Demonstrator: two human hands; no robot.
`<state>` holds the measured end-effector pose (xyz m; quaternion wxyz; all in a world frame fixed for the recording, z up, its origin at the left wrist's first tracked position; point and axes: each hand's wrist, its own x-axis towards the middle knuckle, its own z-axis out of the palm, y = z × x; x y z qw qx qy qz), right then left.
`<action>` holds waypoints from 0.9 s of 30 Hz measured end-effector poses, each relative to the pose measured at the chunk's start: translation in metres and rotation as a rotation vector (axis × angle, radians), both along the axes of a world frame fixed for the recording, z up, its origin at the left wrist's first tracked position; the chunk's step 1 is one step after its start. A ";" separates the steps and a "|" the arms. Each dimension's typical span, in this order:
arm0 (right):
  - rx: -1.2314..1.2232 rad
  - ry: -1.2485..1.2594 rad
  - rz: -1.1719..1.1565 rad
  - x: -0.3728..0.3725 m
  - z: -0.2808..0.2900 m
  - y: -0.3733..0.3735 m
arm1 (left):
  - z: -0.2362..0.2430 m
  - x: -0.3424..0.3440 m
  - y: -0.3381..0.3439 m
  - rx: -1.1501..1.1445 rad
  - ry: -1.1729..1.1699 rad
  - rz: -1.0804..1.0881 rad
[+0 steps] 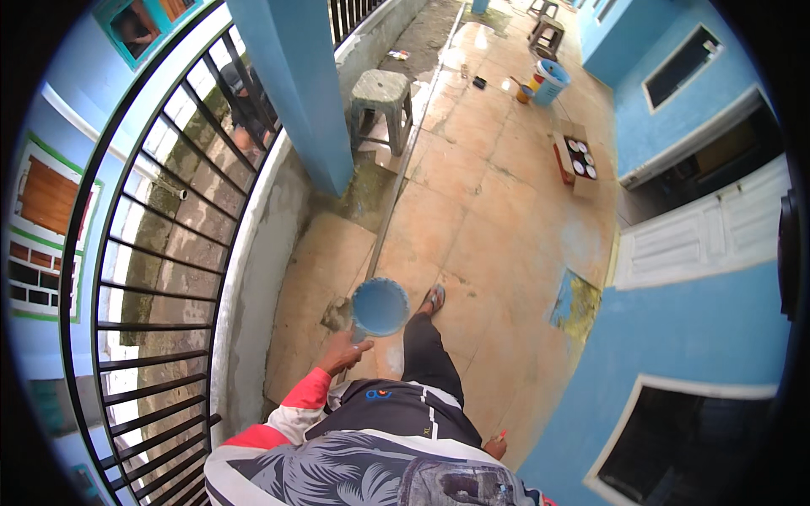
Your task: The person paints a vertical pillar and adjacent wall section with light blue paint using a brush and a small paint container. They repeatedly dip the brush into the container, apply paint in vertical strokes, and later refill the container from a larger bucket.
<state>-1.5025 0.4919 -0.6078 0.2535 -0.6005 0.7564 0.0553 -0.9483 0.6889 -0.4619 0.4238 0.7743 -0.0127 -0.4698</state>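
Observation:
My left hand (342,352) is closed round the handle of a round blue dipper (380,306), held out in front of me above the tiled floor. The dipper's inside is blue, and its rim looks uneven. Low at my right side, my right hand (495,447) is closed on a small thing with a red end (503,435). Most of that thing is hidden, so its kind does not show. One sandalled foot (435,298) is on the tiles just right of the dipper.
Black railings (160,278) and a blue pillar (291,93) line the left. A worn stool (380,105) stands beyond the pillar. Ahead are a blue bucket (550,83) and a cardboard box with several white-topped containers (575,160). A blue wall (675,337) runs along the right. Outside the railings sits a person (245,105).

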 end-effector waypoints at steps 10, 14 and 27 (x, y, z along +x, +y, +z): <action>-0.159 -0.283 0.392 0.287 0.002 -0.404 | 0.049 0.111 -0.294 -0.202 -0.004 -0.072; -0.329 -0.474 0.451 0.405 0.027 -0.528 | 0.034 0.160 -0.386 -0.252 0.029 -0.008; 0.204 -0.044 0.124 0.469 -0.016 -0.671 | 0.031 0.396 -0.684 -0.229 0.035 -0.054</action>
